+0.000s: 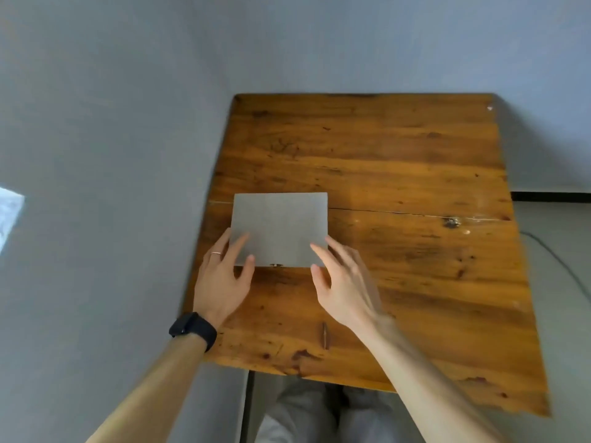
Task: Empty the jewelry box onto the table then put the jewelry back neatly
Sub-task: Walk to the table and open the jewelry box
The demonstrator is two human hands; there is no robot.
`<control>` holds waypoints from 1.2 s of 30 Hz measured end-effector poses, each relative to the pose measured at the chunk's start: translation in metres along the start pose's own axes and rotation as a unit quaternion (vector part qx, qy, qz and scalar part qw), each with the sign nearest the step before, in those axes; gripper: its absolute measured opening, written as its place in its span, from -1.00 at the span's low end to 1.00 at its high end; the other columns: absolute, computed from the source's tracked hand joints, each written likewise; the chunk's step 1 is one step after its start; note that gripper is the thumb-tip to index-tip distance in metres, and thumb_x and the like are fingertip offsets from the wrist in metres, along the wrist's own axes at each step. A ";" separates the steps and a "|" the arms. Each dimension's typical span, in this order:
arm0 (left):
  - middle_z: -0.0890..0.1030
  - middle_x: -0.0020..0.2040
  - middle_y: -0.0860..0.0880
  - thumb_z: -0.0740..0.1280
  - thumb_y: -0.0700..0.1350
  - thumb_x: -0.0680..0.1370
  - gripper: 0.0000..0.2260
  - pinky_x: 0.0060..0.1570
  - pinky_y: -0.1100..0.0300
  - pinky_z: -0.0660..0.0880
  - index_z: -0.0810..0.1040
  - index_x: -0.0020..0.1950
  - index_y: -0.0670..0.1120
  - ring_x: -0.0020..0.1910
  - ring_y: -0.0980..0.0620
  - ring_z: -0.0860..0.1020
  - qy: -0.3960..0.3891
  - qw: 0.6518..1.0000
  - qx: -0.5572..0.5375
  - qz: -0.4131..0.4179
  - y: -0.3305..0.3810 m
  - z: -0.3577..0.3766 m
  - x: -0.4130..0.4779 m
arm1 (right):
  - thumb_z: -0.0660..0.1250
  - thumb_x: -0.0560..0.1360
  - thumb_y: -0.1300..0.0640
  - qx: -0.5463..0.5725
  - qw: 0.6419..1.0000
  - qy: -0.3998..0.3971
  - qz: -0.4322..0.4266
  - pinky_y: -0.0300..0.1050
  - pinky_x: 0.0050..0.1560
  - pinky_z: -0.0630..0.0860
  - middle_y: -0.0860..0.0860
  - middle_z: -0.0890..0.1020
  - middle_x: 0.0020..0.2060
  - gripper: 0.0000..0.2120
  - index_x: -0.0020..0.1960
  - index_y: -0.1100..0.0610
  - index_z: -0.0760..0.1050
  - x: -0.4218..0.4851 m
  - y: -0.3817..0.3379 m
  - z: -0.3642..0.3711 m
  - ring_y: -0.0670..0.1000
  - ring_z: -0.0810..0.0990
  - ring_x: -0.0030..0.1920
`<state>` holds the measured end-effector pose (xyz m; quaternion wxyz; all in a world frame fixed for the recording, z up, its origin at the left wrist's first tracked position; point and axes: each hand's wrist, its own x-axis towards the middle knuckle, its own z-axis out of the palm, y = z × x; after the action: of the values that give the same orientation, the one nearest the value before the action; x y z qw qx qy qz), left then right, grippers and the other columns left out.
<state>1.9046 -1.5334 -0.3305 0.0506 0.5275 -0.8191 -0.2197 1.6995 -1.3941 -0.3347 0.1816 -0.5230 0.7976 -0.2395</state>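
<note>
A flat grey jewelry box (279, 227) lies closed on the left part of the wooden table (399, 161), a small metal clasp showing at its near edge. My left hand (224, 276) sits at the box's near left corner, fingers spread and straight, fingertips over the lid and side. My right hand (342, 279) hovers at the near right corner with fingers straight, slightly blurred; whether it touches the box is unclear. No jewelry is visible.
The table stands against a grey wall (112, 123) on the left and at the back. A dark watch (193, 329) is on my left wrist. A cable (563, 266) runs on the floor at the right. My legs show below the table's near edge.
</note>
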 end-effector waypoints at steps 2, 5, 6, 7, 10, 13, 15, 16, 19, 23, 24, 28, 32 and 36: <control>0.18 0.60 0.11 0.19 0.14 0.64 -0.58 0.32 0.08 0.33 0.32 0.51 0.18 0.52 -0.04 0.26 0.028 0.999 -0.031 0.016 -0.008 0.022 0.007 | 0.22 0.62 -0.08 0.014 1.000 0.025 -0.010 -0.04 0.25 0.50 0.04 0.27 0.55 -0.55 0.49 -0.02 0.39 0.002 0.007 0.026 0.10 0.35 0.46; 0.21 0.59 0.09 0.22 0.04 0.65 -0.63 0.34 0.10 0.33 0.40 0.48 0.12 0.50 -0.02 0.29 0.098 0.991 -0.087 0.038 -0.012 0.056 0.006 | 0.26 0.62 -0.07 0.022 0.997 0.055 -0.043 -0.09 0.29 0.44 0.05 0.10 0.61 -0.47 0.54 0.02 0.30 -0.002 0.022 0.060 0.13 0.29 0.50; 0.22 0.59 0.08 0.22 0.01 0.66 -0.63 0.37 0.09 0.32 0.42 0.48 0.10 0.50 -0.02 0.29 0.123 0.987 -0.099 0.038 -0.011 0.066 0.006 | 0.26 0.62 -0.07 0.019 0.996 0.065 -0.057 -0.12 0.31 0.39 0.04 0.04 0.62 -0.45 0.56 0.04 0.26 -0.003 0.027 0.069 0.12 0.26 0.52; 0.23 0.59 0.07 0.20 0.00 0.67 -0.64 0.38 0.08 0.31 0.43 0.48 0.09 0.49 -0.02 0.30 0.144 0.983 -0.106 0.034 -0.010 0.074 0.005 | 0.24 0.63 -0.07 0.014 0.994 0.076 -0.071 -0.14 0.33 0.34 0.04 -0.01 0.62 -0.43 0.58 0.05 0.22 -0.004 0.032 0.078 0.12 0.23 0.54; 0.24 0.58 0.05 0.14 0.08 0.65 -0.61 0.34 0.09 0.30 0.43 0.48 0.10 0.43 -0.08 0.36 0.171 0.980 -0.101 0.022 -0.007 0.091 0.001 | 0.23 0.62 -0.10 0.000 0.992 0.102 -0.080 -0.10 0.38 0.29 0.02 -0.06 0.63 -0.35 0.61 0.07 0.10 -0.009 0.041 0.094 0.11 0.16 0.57; 0.21 0.60 0.03 0.13 0.11 0.67 -0.60 0.36 0.00 0.34 0.37 0.51 0.12 0.42 -0.15 0.38 0.156 0.983 -0.069 0.066 -0.003 0.101 -0.019 | 0.25 0.61 -0.14 -0.016 0.990 0.124 -0.059 -0.04 0.43 0.30 0.00 -0.06 0.63 -0.29 0.62 0.08 0.03 -0.028 0.048 0.097 0.09 0.13 0.58; 0.19 0.61 0.02 0.12 0.13 0.67 -0.58 0.37 -0.06 0.35 0.32 0.54 0.13 0.40 -0.19 0.39 0.139 0.985 -0.054 0.090 -0.001 0.105 -0.042 | 0.27 0.59 -0.15 -0.029 0.989 0.135 -0.049 -0.06 0.45 0.26 -0.02 -0.07 0.62 -0.26 0.62 0.08 0.01 -0.052 0.052 0.096 0.06 0.12 0.58; 0.17 0.61 0.02 0.10 0.14 0.67 -0.57 0.38 -0.07 0.35 0.30 0.55 0.14 0.40 -0.21 0.38 0.128 0.986 -0.050 0.097 0.001 0.108 -0.055 | 0.27 0.58 -0.16 -0.035 0.989 0.137 -0.042 -0.10 0.44 0.22 -0.03 -0.08 0.62 -0.24 0.62 0.07 -0.01 -0.067 0.055 0.096 0.05 0.12 0.58; 0.09 0.63 0.05 0.05 0.21 0.66 -0.53 0.40 -0.09 0.33 0.22 0.57 0.18 0.44 -0.24 0.31 0.096 0.988 -0.044 0.115 0.007 0.119 -0.097 | 0.29 0.56 -0.20 -0.052 0.988 0.143 -0.019 -0.17 0.37 0.21 -0.08 -0.12 0.62 -0.20 0.62 0.03 -0.04 -0.113 0.063 0.095 0.05 0.14 0.57; 0.01 0.63 0.09 0.03 0.24 0.64 -0.49 0.38 -0.10 0.37 0.11 0.59 0.21 0.51 -0.18 0.19 0.069 0.987 -0.023 0.144 0.012 0.132 -0.144 | 0.33 0.50 -0.25 -0.072 0.983 0.172 0.001 -0.12 0.26 0.48 -0.03 -0.04 0.61 -0.17 0.59 0.04 0.02 -0.160 0.070 0.093 0.08 0.23 0.52; 0.00 0.63 0.10 0.04 0.24 0.65 -0.49 0.35 -0.09 0.41 0.09 0.59 0.22 0.53 -0.15 0.17 0.067 0.986 -0.014 0.150 0.012 0.132 -0.151 | 0.34 0.49 -0.26 -0.071 0.981 0.179 0.004 -0.13 0.20 0.52 -0.02 0.00 0.60 -0.18 0.57 0.04 0.06 -0.167 0.069 0.093 0.08 0.27 0.50; 0.00 0.63 0.06 0.07 0.24 0.65 -0.47 0.26 -0.02 0.50 0.05 0.59 0.19 0.58 -0.10 0.07 0.067 0.983 0.051 0.163 0.011 0.126 -0.160 | 0.37 0.46 -0.28 -0.063 0.978 0.198 0.017 -0.18 0.11 0.55 -0.02 0.09 0.57 -0.24 0.49 0.03 0.16 -0.183 0.064 0.092 0.06 0.36 0.43; -0.10 0.63 0.14 0.05 0.27 0.63 -0.45 0.30 -0.02 0.49 0.01 0.60 0.21 0.61 -0.08 -0.01 0.061 0.979 0.053 0.185 0.007 0.128 -0.158 | 0.45 0.40 -0.27 -0.054 0.971 0.232 0.012 -0.19 0.04 0.59 0.02 0.16 0.52 -0.24 0.39 0.07 0.21 -0.183 0.064 0.094 0.07 0.47 0.30; -0.19 0.58 0.25 0.04 0.27 0.60 -0.42 0.30 -0.07 0.51 -0.06 0.59 0.27 0.60 -0.05 0.04 0.073 0.974 0.022 0.212 -0.001 0.133 -0.150 | 0.50 0.35 -0.26 -0.042 0.964 0.262 -0.002 -0.10 0.06 0.63 0.07 0.23 0.52 -0.20 0.37 0.10 0.22 -0.174 0.065 0.098 0.08 0.51 0.29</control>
<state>1.9297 -1.3598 -0.4283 0.1438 0.3574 -0.9111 -0.1464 1.7714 -1.2309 -0.4452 -0.0562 -0.4508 0.8257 -0.3343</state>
